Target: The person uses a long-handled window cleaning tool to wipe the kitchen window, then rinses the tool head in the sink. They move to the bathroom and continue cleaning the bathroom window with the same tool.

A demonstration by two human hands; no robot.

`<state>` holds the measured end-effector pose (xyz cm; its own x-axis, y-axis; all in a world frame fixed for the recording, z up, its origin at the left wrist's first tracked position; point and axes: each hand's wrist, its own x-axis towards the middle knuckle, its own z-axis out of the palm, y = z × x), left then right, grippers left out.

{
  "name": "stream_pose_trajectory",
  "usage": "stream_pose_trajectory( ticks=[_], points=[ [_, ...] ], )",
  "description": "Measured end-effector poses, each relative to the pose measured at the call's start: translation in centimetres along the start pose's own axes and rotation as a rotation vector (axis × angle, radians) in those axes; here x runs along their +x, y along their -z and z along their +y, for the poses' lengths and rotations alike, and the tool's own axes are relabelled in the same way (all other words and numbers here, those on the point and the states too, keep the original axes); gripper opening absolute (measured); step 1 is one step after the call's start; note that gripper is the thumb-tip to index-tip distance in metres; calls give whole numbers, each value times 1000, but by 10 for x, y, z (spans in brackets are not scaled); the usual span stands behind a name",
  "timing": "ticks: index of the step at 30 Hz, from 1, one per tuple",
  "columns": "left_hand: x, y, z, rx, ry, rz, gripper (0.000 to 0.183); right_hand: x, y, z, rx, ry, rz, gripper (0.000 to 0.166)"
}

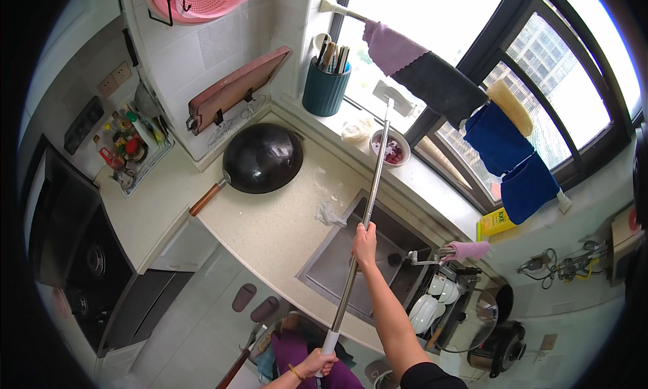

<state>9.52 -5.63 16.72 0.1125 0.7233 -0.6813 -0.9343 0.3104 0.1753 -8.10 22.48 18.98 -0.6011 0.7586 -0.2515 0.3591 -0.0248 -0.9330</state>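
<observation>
Both hands hold a long metal telescopic pole [375,186] that slants up from the person's body towards the window. My right hand [364,245] is closed around its middle, above the steel sink [324,267]. Lower down, my left hand [320,362] grips the white handle [330,342] near the purple clothing. At the pole's far end, a flat pale head [392,98] lies against or close to the window pane; contact cannot be told. Beneath the upper pole, a bowl of dark red fruit [393,157] sits on the sill, beside a crumpled plastic bag [357,130].
A green utensil holder [327,88] stands on the sill. Cloths [438,83] hang from a rod across the window. An upturned black wok [263,158] and a crumpled white cloth [331,215] lie on the counter. Right of the sink are a faucet [422,258] and dishes [427,313].
</observation>
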Motion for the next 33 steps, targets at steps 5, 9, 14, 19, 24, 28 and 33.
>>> stream_pose_trajectory(
  ticks=[5, 9, 14, 19, 24, 28, 33],
  points=[
    [1, 5, -7, -30, 28, 6, 15, 7, -4, 27, -13, -8, 7, 23],
    [-11, -6, -6, -71, 30, -28, 15, 8, -4, 28, 10, 1, -7, 19],
    [-42, -39, 8, -126, 49, -31, 16, -2, 4, 5, 56, -2, 55, 19],
    [-54, -51, 12, 27, -28, -22, 17, -23, 25, -47, 129, 90, 33, 18],
    [-34, -38, 6, 66, -33, -184, 14, -36, 44, -95, 216, 181, 26, 19],
    [-19, -35, 5, 75, -54, -182, 14, -32, 49, -96, 234, 192, 18, 18],
    [-15, -29, 15, 69, -29, -104, 14, -19, 43, -76, 216, 137, -1, 20]
  ],
)
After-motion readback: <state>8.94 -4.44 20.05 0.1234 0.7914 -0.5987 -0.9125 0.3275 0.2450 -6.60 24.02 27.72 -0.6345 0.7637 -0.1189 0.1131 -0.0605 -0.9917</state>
